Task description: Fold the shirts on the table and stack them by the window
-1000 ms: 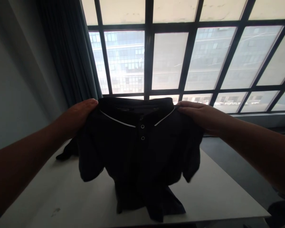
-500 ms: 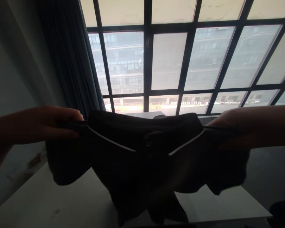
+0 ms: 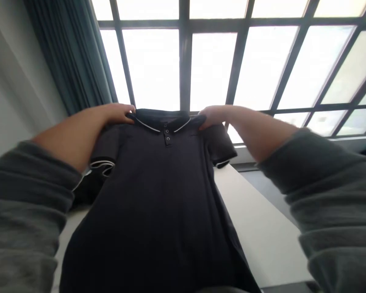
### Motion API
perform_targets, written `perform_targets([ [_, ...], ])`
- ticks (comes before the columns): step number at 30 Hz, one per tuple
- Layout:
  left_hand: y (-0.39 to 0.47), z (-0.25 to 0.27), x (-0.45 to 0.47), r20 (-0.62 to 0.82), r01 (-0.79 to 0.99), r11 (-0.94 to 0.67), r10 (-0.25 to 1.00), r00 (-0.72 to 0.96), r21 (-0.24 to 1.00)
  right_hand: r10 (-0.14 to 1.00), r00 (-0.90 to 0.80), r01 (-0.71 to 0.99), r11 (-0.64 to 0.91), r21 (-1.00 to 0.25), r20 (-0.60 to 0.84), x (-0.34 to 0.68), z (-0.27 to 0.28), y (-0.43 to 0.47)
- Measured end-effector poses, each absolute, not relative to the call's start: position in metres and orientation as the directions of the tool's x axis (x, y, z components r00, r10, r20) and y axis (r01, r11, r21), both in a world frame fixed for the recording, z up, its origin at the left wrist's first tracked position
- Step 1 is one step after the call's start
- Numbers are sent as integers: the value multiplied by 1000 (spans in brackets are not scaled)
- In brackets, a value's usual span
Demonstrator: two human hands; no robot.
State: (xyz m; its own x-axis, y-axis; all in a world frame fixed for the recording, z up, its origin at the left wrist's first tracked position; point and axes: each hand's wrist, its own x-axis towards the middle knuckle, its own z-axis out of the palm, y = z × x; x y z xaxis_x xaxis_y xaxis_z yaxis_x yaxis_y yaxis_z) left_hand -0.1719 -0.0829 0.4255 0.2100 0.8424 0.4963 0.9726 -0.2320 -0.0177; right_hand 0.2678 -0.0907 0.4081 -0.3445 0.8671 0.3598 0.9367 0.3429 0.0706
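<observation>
A dark short-sleeved polo shirt (image 3: 161,195) hangs spread out in front of me, its buttoned front facing me. White piping edges the collar and the sleeve hems. My left hand (image 3: 120,113) is closed on the shoulder beside the collar, on the left. On the other shoulder, close to the collar's right side, my right hand (image 3: 212,116) grips the cloth. Both arms reach forward, and the shirt's bottom runs out of view below.
Behind the shirt lies a white table (image 3: 256,219), its right part showing. A dark object (image 3: 90,189) sits on the left, partly hidden by the shirt and my arm. Beyond are a large gridded window (image 3: 184,61) and a dark blue curtain (image 3: 70,53).
Both hands have moved farther out, up and away from me, carrying the shirt. It was bunched with its lower part over the table; now its front hangs stretched out. The view has brightened.
</observation>
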Motion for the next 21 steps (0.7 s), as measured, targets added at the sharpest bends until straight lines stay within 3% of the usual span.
perform_targets([
  [2, -60, 362, -146, 391, 977, -207, 896, 210, -51, 902, -311, 950, 303, 75, 299, 244, 350, -66],
  [4, -47, 286, -127, 292, 996, -69, 953, 83, -56, 931, -242, 970, 236, 55, 274, 223, 279, -52],
  [8, -46, 135, -99, 52, 1000, -7, 999, 7, 3, 971, -235, 972, 236, -15, 35, 200, 138, -45],
  [11, -59, 50, -89, -63, 997, 68, 996, -65, 45, 980, -174, 983, 168, -66, -93, 209, 63, -44],
  [15, -73, -10, -99, -29, 990, 115, 993, -113, 82, 990, -126, 986, 119, -114, -56, 240, 14, -40],
  [21, -66, -25, -146, 56, 992, 17, 998, -24, 123, 990, -138, 982, 139, -125, 16, 267, -6, -53],
])
